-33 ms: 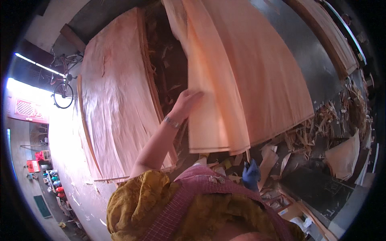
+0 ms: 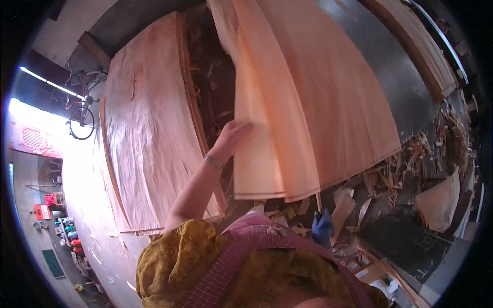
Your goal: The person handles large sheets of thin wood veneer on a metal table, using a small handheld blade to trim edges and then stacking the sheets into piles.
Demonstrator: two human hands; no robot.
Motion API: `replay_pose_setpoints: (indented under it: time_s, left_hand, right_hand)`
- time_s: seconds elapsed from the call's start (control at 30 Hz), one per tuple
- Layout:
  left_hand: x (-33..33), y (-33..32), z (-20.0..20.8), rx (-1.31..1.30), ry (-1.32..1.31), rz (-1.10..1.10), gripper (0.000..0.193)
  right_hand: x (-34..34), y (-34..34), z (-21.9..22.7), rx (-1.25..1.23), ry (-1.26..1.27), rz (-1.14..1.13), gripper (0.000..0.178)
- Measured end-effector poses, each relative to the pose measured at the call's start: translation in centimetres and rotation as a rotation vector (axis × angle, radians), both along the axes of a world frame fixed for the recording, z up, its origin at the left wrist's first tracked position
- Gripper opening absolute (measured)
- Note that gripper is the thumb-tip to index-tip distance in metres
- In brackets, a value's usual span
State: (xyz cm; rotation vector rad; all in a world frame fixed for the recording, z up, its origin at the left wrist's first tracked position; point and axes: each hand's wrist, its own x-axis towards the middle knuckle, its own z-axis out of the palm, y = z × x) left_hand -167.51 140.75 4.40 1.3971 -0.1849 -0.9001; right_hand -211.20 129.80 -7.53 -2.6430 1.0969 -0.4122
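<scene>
A long, thin pinkish-tan wood veneer sheet (image 2: 259,164) hangs in front of me, with a lengthwise fold. My left hand (image 2: 230,141), bare with a band at the wrist, is closed on its left edge; the fingertips are slightly blurred. Behind it and to the right lies another broad veneer sheet (image 2: 349,113). Below the folded sheet's lower right corner is my right hand (image 2: 322,228), in a blue glove. Its fingers are closed around a thin pale strip (image 2: 318,201) that points up toward that corner.
A veneer stack (image 2: 149,128) lies to the left, beyond a dark gap with scraps. Torn veneer strips (image 2: 405,159) pile up at the right, near a dark board (image 2: 405,241). Further veneer sheets (image 2: 418,41) lie at the far right. A bicycle (image 2: 82,110) stands far left.
My left hand has moved slightly left and down, drawing the veneer sheet's left edge with it. The gloved right hand has shifted slightly down.
</scene>
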Motion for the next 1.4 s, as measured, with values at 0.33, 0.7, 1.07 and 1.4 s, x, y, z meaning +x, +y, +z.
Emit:
replay_pose_setpoints:
  time_s: [0.33,0.7,1.07,1.4]
  left_hand:
    - [3.4,13.7,-10.3,0.591,-0.067,-0.159,0.034]
    - [3.1,15.5,-12.9,0.554,0.165,-0.168,0.033]
    - [-0.2,13.9,-14.7,0.257,0.211,-0.004,0.028]
    - [-12.1,-0.3,-3.3,-0.066,0.060,0.072,0.030]
  right_hand:
    - [3.2,-4.9,-0.4,1.135,-0.590,-0.264,0.059]
    - [11.7,-2.9,5.0,1.225,-0.414,-0.191,0.028]
    - [11.3,-2.0,17.1,1.415,-0.375,-0.225,0.023]
    - [-1.2,-20.5,28.0,1.825,-0.613,-0.005,0.025]
